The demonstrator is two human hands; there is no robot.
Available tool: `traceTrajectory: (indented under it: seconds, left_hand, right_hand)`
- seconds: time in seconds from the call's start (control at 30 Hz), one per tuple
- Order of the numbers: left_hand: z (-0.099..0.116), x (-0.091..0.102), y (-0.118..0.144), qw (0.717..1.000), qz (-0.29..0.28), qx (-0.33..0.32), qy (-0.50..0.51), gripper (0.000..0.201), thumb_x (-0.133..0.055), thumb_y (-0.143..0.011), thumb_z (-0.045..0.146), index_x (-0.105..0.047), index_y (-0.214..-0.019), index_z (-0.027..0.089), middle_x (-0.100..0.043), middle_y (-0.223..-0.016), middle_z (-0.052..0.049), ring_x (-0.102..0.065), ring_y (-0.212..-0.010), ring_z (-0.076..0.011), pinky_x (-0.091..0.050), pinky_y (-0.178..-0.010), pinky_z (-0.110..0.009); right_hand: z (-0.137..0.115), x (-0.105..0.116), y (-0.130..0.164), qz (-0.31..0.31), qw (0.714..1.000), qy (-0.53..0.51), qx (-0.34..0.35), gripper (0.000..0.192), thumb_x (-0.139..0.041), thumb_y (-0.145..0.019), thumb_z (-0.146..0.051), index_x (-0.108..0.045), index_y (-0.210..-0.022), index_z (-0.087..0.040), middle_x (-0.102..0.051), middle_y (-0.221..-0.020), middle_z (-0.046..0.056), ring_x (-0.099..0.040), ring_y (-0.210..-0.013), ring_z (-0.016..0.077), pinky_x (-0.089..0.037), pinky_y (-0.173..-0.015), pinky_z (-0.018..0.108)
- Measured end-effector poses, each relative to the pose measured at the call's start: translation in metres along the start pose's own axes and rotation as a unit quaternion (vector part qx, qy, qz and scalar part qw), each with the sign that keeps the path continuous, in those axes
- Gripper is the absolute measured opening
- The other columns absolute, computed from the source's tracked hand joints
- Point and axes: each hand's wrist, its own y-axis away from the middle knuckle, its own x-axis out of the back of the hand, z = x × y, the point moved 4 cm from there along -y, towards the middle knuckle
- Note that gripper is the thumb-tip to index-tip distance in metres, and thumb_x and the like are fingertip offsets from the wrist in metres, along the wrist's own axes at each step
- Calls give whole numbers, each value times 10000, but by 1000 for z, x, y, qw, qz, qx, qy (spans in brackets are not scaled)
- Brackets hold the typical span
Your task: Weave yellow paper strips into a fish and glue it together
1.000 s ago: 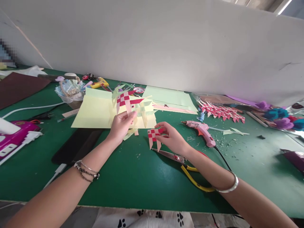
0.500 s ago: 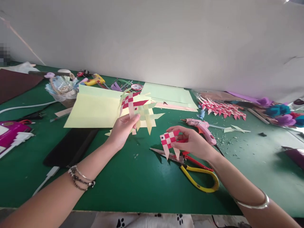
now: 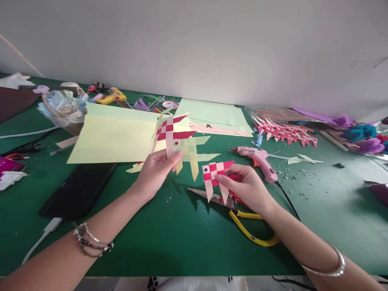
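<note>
My left hand (image 3: 157, 171) is closed, pinching several woven paper fish together. A red-and-pink fish (image 3: 166, 128) shows on top, and a yellow-green fish (image 3: 189, 148) fans out to its right. Between the thumb and fingers of my right hand (image 3: 245, 184) is one red-and-pink woven paper fish (image 3: 214, 174) with a small round eye, its head turned left. Beneath that hand lie scissors (image 3: 254, 238) with yellow and red handles, partly hidden by the hand and fish. A pink glue gun (image 3: 257, 157) rests just beyond my right hand.
Yellow paper (image 3: 112, 135) lies behind my left hand, with a black phone (image 3: 79, 192) on a white cable nearby. More red-and-pink woven fish (image 3: 285, 132) sit at the back right. Bits of glue (image 3: 298, 178) dot the green table (image 3: 169, 242). A yellow glue gun (image 3: 112, 97) lies at the back.
The view has shifted slightly. My left hand's fish have spread a little farther apart. The fish in my right hand has turned, showing more of its checked side.
</note>
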Motion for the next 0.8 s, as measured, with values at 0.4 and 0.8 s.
traceTrajectory:
  seconds: [0.4, 0.8]
  left_hand:
    - [5, -4, 5, 995, -14, -32, -92, 379, -550, -798, 404, -443, -507, 185, -351, -511, 36, -342, -518, -100, -299, -496, -232]
    - [7, -8, 6, 994, -19, -38, -98, 390, -542, -801, 400, -433, -495, 184, -358, -500, 40, -347, -507, -97, -298, -497, -241]
  right_hand:
    - [-4, -1, 5, 20, 1000, 6, 21, 234, -646, -736, -388, -675, -718, -156, -643, -642, 22, -527, -563, 98, -410, -499, 213]
    - [-3, -1, 5, 40, 999, 19, 31, 230, -648, -733, -385, -645, -678, -162, -647, -622, 15, -531, -536, 95, -390, -465, 209]
